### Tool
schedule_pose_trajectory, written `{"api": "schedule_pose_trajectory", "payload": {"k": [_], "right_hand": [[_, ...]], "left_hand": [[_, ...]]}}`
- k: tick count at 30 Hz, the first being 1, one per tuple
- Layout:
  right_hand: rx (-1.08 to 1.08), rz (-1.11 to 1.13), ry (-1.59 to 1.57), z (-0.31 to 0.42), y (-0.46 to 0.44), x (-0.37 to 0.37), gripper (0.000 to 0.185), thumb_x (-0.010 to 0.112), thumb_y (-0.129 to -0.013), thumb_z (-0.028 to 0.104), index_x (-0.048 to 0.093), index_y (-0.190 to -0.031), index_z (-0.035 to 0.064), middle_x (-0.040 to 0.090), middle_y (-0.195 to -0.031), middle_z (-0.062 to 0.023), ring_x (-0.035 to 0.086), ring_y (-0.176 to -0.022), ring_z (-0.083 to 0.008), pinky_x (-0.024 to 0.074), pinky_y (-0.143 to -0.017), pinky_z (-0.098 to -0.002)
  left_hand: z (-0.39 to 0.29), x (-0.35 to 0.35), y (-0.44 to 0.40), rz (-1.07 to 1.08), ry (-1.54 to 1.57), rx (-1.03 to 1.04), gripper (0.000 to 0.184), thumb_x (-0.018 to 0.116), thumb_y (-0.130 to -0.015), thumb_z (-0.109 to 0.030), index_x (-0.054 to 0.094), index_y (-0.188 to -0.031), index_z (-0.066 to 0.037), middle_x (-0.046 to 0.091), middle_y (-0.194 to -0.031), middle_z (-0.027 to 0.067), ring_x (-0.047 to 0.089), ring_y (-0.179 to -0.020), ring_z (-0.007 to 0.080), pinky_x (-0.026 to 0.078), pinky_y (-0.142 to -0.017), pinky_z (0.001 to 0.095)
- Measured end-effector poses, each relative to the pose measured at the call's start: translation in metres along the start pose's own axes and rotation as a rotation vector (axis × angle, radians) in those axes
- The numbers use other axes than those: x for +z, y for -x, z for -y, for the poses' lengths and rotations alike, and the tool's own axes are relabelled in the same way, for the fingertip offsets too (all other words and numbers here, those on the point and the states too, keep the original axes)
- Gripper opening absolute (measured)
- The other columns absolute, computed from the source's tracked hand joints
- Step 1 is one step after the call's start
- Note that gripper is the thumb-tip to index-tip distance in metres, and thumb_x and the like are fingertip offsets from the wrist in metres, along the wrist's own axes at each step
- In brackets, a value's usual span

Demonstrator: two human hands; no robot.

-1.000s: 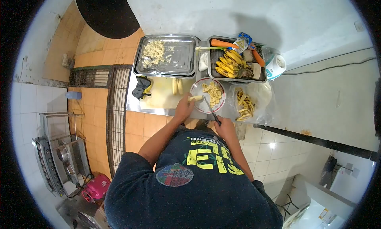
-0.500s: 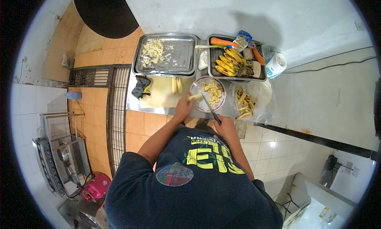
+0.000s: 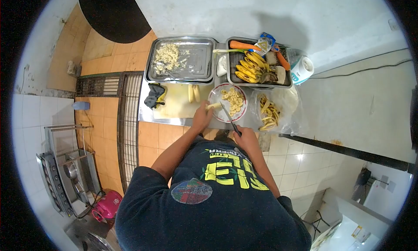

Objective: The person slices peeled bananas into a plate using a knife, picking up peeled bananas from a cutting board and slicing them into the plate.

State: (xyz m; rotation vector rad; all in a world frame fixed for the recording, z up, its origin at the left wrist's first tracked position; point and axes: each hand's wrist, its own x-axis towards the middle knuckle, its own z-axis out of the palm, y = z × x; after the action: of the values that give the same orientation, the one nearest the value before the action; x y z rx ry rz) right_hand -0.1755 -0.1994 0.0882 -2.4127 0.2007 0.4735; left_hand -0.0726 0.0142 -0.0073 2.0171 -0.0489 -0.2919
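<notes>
Over the left rim of a white plate (image 3: pixel 216 114) with a red edge, my left hand (image 3: pixel 203 116) grips a peeled banana (image 3: pixel 213 106). My right hand (image 3: pixel 246 137) is closed around the black handle of a knife (image 3: pixel 229 118), whose blade reaches up over the plate to the banana's cut end. Several round banana slices (image 3: pixel 234 101) lie on the plate. Two peeled bananas (image 3: pixel 194 93) rest on the pale cutting board (image 3: pixel 174 107) left of the plate.
Behind stand a metal tray (image 3: pixel 198 64) with pale mashed food and a dark tray (image 3: pixel 261 85) of bananas and carrots. Banana peels (image 3: pixel 269 114) lie on a plastic bag at right. A dark cloth (image 3: pixel 154 95) is at left, a tissue roll (image 3: pixel 301 69) at back right.
The view has shifted very slightly. Both hands, the banana and the knife hold nearly the same position over the plate.
</notes>
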Motion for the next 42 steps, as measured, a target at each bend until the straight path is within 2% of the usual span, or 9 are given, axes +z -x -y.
{"api": "schedule_pose_trajectory", "payload": {"k": [5,8,16,22,25,26,37,40,42], "right_hand": [[0.026,0.027,0.014,-0.004,-0.003,0.004,0.039,0.066,-0.089,0.027,0.069,-0.114,-0.0024,0.068,-0.09,-0.0294,0.066,-0.087,-0.0465,0.0532,-0.08,-0.0512],[-0.054,-0.052,-0.008,-0.012,-0.006,0.01,0.034,0.066,-0.088,0.026,0.069,-0.103,-0.0046,0.063,-0.079,-0.0332,0.064,-0.081,-0.0487,0.0507,-0.072,-0.0495],[0.013,-0.031,0.032,-0.014,-0.012,0.015,0.037,0.068,-0.086,0.027,0.071,-0.104,-0.0045,0.065,-0.078,-0.0323,0.066,-0.08,-0.048,0.0523,-0.075,-0.0489],[0.042,-0.004,0.049,0.001,-0.008,0.002,0.039,0.067,-0.087,0.028,0.071,-0.11,-0.0021,0.067,-0.083,-0.0314,0.067,-0.084,-0.0468,0.0525,-0.078,-0.0495],[0.051,-0.018,0.085,0.004,-0.007,-0.001,0.037,0.066,-0.089,0.028,0.071,-0.115,0.0031,0.069,-0.09,-0.0288,0.067,-0.087,-0.0459,0.0538,-0.08,-0.0518],[0.054,-0.027,0.103,0.005,-0.005,-0.001,0.036,0.065,-0.09,0.028,0.071,-0.117,0.0054,0.069,-0.092,-0.0278,0.067,-0.088,-0.0455,0.0545,-0.081,-0.0529],[0.105,-0.078,0.094,0.002,0.0,-0.02,0.034,0.064,-0.089,0.027,0.071,-0.114,0.0046,0.07,-0.087,-0.0262,0.068,-0.085,-0.0435,0.0546,-0.078,-0.0522],[0.06,-0.109,0.072,0.004,0.002,-0.019,0.035,0.065,-0.089,0.028,0.071,-0.115,0.0046,0.07,-0.088,-0.0263,0.068,-0.084,-0.044,0.0545,-0.078,-0.0521],[0.03,-0.122,0.056,0.005,0.003,-0.016,0.036,0.065,-0.089,0.028,0.071,-0.116,0.005,0.07,-0.089,-0.0267,0.068,-0.084,-0.0444,0.0544,-0.077,-0.0521]], "left_hand": [[-0.001,-0.001,0.001,0.016,-0.009,-0.013,0.026,0.06,-0.098,-0.024,0.051,-0.117,-0.009,0.067,-0.095,0.0285,0.065,-0.089,0.0482,0.051,-0.076,0.0506],[-0.005,-0.002,0.001,0.028,-0.016,-0.016,0.026,0.059,-0.098,-0.024,0.051,-0.116,-0.009,0.067,-0.095,0.0284,0.065,-0.089,0.0489,0.051,-0.076,0.0508],[-0.002,-0.001,0.001,0.004,0.002,0.029,0.023,0.059,-0.098,-0.022,0.051,-0.115,-0.008,0.066,-0.094,0.0279,0.064,-0.088,0.0494,0.049,-0.075,0.0518],[-0.006,-0.004,0.001,0.034,0.006,-0.019,0.023,0.06,-0.098,-0.022,0.051,-0.114,-0.008,0.066,-0.094,0.0278,0.064,-0.087,0.0491,0.049,-0.075,0.0515],[0.006,0.002,-0.001,-0.031,-0.032,0.119,0.022,0.06,-0.1,-0.022,0.049,-0.115,-0.009,0.066,-0.079,0.0234,0.068,-0.07,0.0402,0.051,-0.063,0.046],[0.011,0.003,-0.001,-0.03,-0.033,0.121,0.022,0.06,-0.1,-0.023,0.05,-0.115,-0.009,0.066,-0.079,0.0234,0.068,-0.07,0.0398,0.051,-0.063,0.0457],[0.008,0.004,0.0,-0.071,-0.053,0.153,0.024,0.059,-0.101,-0.025,0.051,-0.115,-0.008,0.065,-0.076,0.0238,0.066,-0.068,0.0383,0.05,-0.061,0.045],[0.001,0.0,0.0,0.013,-0.035,0.013,0.027,0.061,-0.096,-0.022,0.053,-0.118,-0.007,0.068,-0.097,0.0271,0.067,-0.085,0.045,0.052,-0.075,0.0487],[0.0,-0.001,0.0,0.015,-0.029,0.005,0.028,0.061,-0.096,-0.022,0.053,-0.118,-0.008,0.068,-0.097,0.027,0.067,-0.085,0.045,0.052,-0.075,0.0488]]}}
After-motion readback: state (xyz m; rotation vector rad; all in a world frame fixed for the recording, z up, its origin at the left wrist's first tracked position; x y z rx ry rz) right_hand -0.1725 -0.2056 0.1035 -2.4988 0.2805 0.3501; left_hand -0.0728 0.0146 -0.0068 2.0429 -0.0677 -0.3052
